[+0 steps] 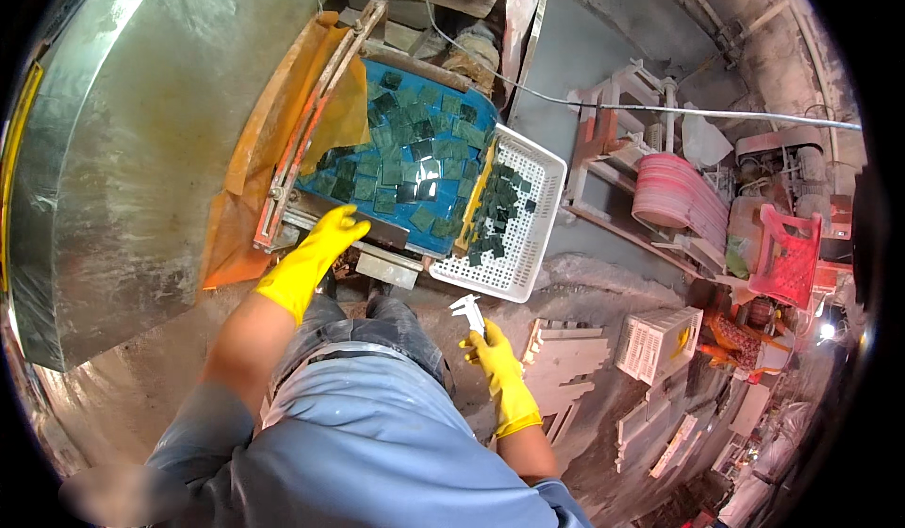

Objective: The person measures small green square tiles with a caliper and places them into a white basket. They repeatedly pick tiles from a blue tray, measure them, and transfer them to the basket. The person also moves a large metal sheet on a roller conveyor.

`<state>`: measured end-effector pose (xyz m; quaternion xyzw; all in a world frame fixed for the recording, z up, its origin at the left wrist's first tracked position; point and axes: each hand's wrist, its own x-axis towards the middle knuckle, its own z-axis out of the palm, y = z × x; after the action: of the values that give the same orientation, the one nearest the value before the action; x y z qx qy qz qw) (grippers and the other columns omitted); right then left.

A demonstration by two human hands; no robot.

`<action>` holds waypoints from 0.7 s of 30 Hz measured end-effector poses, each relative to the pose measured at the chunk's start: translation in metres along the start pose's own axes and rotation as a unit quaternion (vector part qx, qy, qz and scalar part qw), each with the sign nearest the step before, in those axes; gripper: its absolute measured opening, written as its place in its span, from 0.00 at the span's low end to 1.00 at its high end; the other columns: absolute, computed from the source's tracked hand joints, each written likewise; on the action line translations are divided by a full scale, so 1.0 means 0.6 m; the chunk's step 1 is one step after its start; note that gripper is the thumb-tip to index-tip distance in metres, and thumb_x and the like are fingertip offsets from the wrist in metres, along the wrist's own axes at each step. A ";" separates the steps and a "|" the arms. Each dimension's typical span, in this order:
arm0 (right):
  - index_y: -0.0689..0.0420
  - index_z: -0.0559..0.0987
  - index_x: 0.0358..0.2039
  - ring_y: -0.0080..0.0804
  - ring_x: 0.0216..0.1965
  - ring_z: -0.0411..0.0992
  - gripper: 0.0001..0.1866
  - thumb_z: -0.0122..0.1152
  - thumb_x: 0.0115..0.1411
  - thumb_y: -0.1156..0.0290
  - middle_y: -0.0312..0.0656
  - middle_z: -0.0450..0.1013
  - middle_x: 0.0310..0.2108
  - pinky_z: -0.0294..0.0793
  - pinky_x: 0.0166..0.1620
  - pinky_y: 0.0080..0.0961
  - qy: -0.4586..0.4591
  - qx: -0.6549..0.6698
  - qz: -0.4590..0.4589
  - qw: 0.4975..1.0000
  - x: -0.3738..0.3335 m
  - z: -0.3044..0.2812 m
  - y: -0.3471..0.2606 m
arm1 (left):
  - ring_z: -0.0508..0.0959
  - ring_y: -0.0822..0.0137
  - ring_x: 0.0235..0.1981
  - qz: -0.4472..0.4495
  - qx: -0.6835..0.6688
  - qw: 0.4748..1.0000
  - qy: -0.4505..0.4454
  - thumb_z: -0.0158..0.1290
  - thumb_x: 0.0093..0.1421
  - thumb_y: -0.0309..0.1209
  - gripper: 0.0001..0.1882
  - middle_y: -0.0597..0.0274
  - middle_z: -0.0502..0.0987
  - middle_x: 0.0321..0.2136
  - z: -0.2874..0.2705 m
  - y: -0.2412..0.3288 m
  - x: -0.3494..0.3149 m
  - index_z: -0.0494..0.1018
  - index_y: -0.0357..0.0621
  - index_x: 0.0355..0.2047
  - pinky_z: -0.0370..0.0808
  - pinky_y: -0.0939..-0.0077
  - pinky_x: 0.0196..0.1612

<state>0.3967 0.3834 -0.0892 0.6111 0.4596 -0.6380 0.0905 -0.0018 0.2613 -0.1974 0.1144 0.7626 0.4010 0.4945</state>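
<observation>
Yellow rubber gloves cover both my hands. My left hand [326, 245] hovers at the near left edge of a blue tray [451, 245], its fingers stretched out and nothing in them. Many dark green square tiles [386, 141] lie scattered and overlapping in the tray, some shiny and wet. My right hand [497, 363] is closed around a vernier caliper [468, 315], its jaws pointing up and away from me. Beyond the caliper, a white perforated plastic basket [549, 189] stands against the tray's right side, with smaller dark green pieces [500, 203] heaped along its left part.
An orange-framed rail [311, 118] with an orange sheet runs along the tray's left, beside a large metal-looking surface [170, 132]. A pale cable [698, 110] crosses overhead. At right are a pink round tub [681, 193], a red plastic chair [787, 256] and a white crate [657, 344].
</observation>
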 end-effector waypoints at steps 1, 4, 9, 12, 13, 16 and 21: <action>0.53 0.68 0.69 0.24 0.28 0.76 0.26 0.56 0.72 0.68 0.40 0.82 0.37 0.78 0.34 0.23 -0.002 -0.017 -0.006 1.000 0.001 0.005 -0.002 | 0.77 0.53 0.58 0.005 0.027 1.000 0.005 0.68 0.60 0.39 0.38 0.41 0.76 0.58 -0.011 -0.043 -0.007 0.67 0.36 0.67 0.73 0.62 0.61; 0.53 0.69 0.69 0.24 0.28 0.76 0.25 0.56 0.72 0.68 0.39 0.82 0.37 0.78 0.35 0.23 -0.004 -0.064 -0.053 0.997 0.006 0.023 -0.020 | 0.78 0.55 0.58 0.014 -0.072 0.997 -0.010 0.68 0.59 0.35 0.35 0.46 0.77 0.56 -0.062 -0.207 -0.068 0.69 0.36 0.63 0.75 0.65 0.59; 0.58 0.70 0.67 0.20 0.27 0.70 0.24 0.54 0.74 0.64 0.38 0.80 0.34 0.72 0.33 0.21 -0.067 -0.148 -0.148 0.976 -0.016 0.067 -0.189 | 0.74 0.48 0.63 -0.157 0.212 0.956 0.127 0.66 0.57 0.52 0.38 0.42 0.77 0.59 -0.195 -0.550 -0.280 0.75 0.35 0.59 0.68 0.59 0.66; 0.60 0.74 0.63 0.20 0.25 0.70 0.22 0.56 0.74 0.62 0.37 0.80 0.31 0.69 0.30 0.20 -0.099 -0.164 -0.202 0.960 -0.040 0.122 -0.306 | 0.80 0.50 0.55 -0.253 0.049 0.943 0.209 0.66 0.57 0.46 0.34 0.42 0.81 0.52 -0.219 -0.624 -0.477 0.76 0.34 0.56 0.75 0.60 0.58; 0.60 0.74 0.62 0.20 0.25 0.70 0.22 0.56 0.74 0.62 0.38 0.80 0.32 0.70 0.30 0.19 -0.112 -0.159 -0.224 0.955 -0.038 0.141 -0.334 | 0.82 0.52 0.53 -0.233 0.076 0.930 0.275 0.66 0.57 0.45 0.32 0.42 0.82 0.51 -0.207 -0.651 -0.545 0.77 0.34 0.55 0.76 0.60 0.56; 0.62 0.74 0.62 0.22 0.27 0.74 0.22 0.58 0.73 0.64 0.40 0.82 0.34 0.74 0.33 0.20 -0.152 -0.149 -0.293 0.932 -0.076 0.212 -0.446 | 0.83 0.55 0.42 -0.285 -0.054 0.894 0.341 0.65 0.59 0.44 0.29 0.46 0.83 0.43 -0.139 -0.645 -0.674 0.79 0.33 0.52 0.78 0.62 0.46; 0.62 0.73 0.62 0.32 0.48 0.78 0.19 0.50 0.72 0.82 0.46 0.79 0.51 0.76 0.55 0.31 -0.186 -0.197 -0.741 0.614 -0.179 0.354 -0.644 | 0.83 0.49 0.49 -0.319 -0.177 0.851 0.379 0.66 0.57 0.40 0.26 0.40 0.83 0.46 0.009 -0.638 -0.663 0.80 0.33 0.51 0.78 0.61 0.53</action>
<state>0.0123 0.4040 0.1514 -0.1021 0.8444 -0.4816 -0.2114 0.2806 -0.2131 -0.2123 -0.3850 0.8016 0.3617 0.2800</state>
